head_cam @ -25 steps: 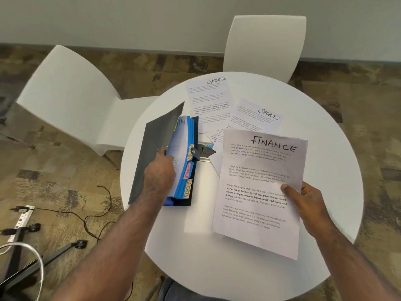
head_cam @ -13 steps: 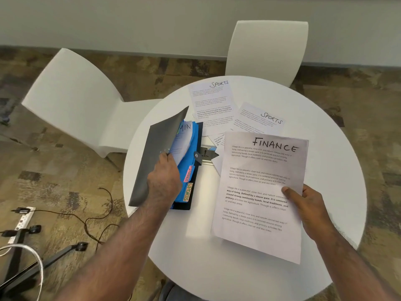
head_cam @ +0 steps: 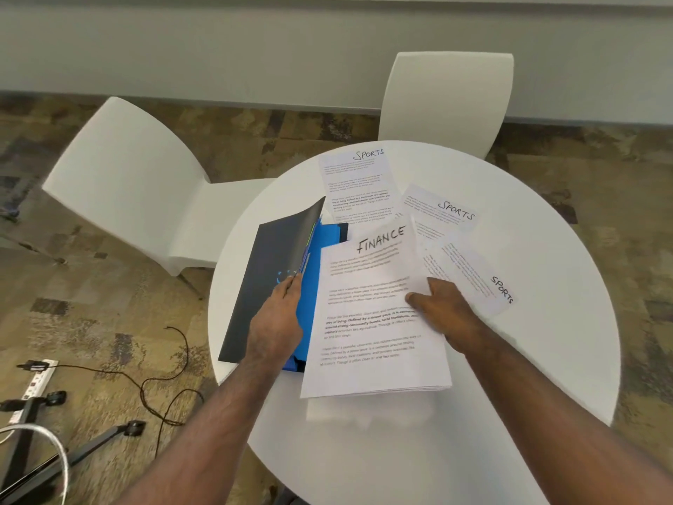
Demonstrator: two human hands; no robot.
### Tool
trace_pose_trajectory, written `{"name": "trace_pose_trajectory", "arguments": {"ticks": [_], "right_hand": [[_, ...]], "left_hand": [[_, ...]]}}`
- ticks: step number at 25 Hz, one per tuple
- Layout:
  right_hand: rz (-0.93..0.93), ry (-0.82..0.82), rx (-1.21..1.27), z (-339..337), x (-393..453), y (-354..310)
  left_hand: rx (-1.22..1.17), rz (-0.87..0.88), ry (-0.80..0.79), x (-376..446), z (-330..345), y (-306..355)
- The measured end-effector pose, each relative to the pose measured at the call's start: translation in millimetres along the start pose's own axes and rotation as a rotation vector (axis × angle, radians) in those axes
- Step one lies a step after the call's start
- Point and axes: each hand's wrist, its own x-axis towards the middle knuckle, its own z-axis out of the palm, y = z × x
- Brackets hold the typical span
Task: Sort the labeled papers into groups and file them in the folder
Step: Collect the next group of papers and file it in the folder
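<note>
White and round, the table [head_cam: 528,377] fills the middle of the view; its near edge runs out under the forearms and its left rim is partly hidden by the folder. Two white chairs [head_cam: 138,184] stand close against its far and left sides, leaving bare tabletop mainly to the right and toward the person. The dark folder [head_cam: 269,271] lies on the table's left part with its cover lifted, blue dividers [head_cam: 327,238] showing inside; its lower corner hangs just past the rim. The FINANCE papers [head_cam: 371,322] are a thin stack overlapping the folder's right side and covering most of what lies within. Their printed text is blurred. Three SPORTS sheets [head_cam: 358,184] lie beyond and to the right, two partly tucked under the stack. The left hand [head_cam: 280,318] grips the folder's cover edge, fingertips hidden behind it. The right hand [head_cam: 440,308] pinches the stack's right edge, thumb on top.
</note>
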Motion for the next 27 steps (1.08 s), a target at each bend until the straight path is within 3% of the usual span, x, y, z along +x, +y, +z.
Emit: {"name": "trace_pose_trajectory", "arguments": {"ticks": [6, 10, 16, 27], "right_hand": [[-0.077, 0.141, -0.25, 34.0, 19.0, -26.7], [-0.093, 0.2, -0.221, 70.5, 8.2, -20.4], [-0.007, -0.123, -0.176, 125.6, 6.7, -27.7], [0.178, -0.248, -0.243, 100.6, 39.7, -41.0]], "left_hand": [[-0.032, 0.05, -0.006, 1.7, 1.1, -13.5], [-0.077, 0.029, 0.032, 0.3, 2.6, -9.9], [-0.103, -0.025, 0.094, 2.9, 4.9, -0.2], [-0.029, -0.095, 0.137, 5.1, -7.1, -6.6]]}}
